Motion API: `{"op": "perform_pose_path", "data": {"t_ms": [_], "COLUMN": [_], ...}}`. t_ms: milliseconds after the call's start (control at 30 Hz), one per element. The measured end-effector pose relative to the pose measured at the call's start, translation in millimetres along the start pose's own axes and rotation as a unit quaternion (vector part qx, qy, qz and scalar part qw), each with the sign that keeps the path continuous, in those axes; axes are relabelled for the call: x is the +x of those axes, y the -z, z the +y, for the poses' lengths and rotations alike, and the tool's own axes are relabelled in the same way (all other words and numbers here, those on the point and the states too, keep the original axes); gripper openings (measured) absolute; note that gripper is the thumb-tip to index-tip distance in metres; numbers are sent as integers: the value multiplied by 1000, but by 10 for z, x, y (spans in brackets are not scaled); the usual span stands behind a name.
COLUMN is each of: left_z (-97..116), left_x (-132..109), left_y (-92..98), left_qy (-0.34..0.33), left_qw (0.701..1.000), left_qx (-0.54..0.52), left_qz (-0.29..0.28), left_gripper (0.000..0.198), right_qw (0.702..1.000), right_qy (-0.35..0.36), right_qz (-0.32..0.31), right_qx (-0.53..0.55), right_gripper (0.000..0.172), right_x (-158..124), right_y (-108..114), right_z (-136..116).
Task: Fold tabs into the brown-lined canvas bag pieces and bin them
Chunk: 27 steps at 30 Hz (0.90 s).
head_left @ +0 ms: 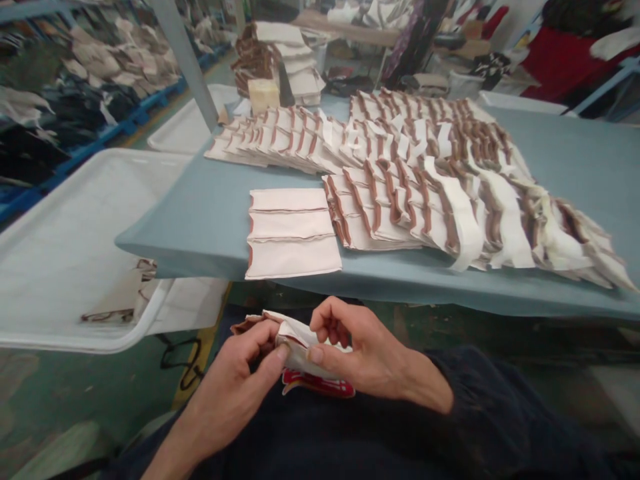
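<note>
Cream fabric piece (296, 327) with brown edging is held in front of the body, off the near edge of the table (200, 227). Left hand (240, 373): closed in a pinch, thumb and forefinger on the piece. Right hand (370, 350): half curled, thumb against the piece; whether its fingers grip cannot be told. Step in hand is judged to be handling of the piece's edge; the next move appears to call for a steady left pinch while the right fingers act. A white tub (75, 339) stands left of the table. One panel (295, 230) lies flat near the table's edge, just beside an overlapping near row (365, 207) crossed at right by white strips (460, 213). A far row (280, 137) lies beyond, with a yellowish block (263, 97) behind it.
</note>
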<state>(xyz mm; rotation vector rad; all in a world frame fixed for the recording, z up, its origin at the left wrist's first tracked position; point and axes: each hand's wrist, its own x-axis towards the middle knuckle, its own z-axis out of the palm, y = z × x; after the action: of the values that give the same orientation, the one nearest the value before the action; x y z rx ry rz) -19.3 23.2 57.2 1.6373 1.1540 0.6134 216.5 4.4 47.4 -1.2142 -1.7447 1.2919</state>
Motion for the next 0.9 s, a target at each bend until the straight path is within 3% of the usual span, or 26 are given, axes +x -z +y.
{"op": "perform_pose_path", "data": {"t_ms": [167, 367, 500, 600, 767, 900], "left_z": [191, 251, 261, 244, 146, 62], "left_x": [-17, -6, 17, 3, 18, 60], "left_y": [-43, -17, -2, 9, 8, -25], "left_qy": [3, -8, 10, 11, 29, 44], "left_qw": [1000, 1000, 1000, 1000, 998, 999], "left_qx": [-26, -17, 1, -2, -38, -28], "left_qz": [-3, 3, -16, -27, -38, -10], "left_gripper": [24, 26, 24, 23, 24, 34], "right_qw": [991, 954, 933, 943, 986, 994], "right_qy": [-77, -130, -136, -131, -68, -52], "right_qz": [-76, -121, -142, -124, -51, -6], "right_qx": [84, 241, 303, 279, 145, 100], "right_gripper": [35, 63, 66, 55, 26, 18], "right_x": [173, 228, 227, 205, 148, 112], "right_y": [33, -52, -57, -52, -83, -175], "right_z": [-152, -70, 17, 33, -26, -54]}}
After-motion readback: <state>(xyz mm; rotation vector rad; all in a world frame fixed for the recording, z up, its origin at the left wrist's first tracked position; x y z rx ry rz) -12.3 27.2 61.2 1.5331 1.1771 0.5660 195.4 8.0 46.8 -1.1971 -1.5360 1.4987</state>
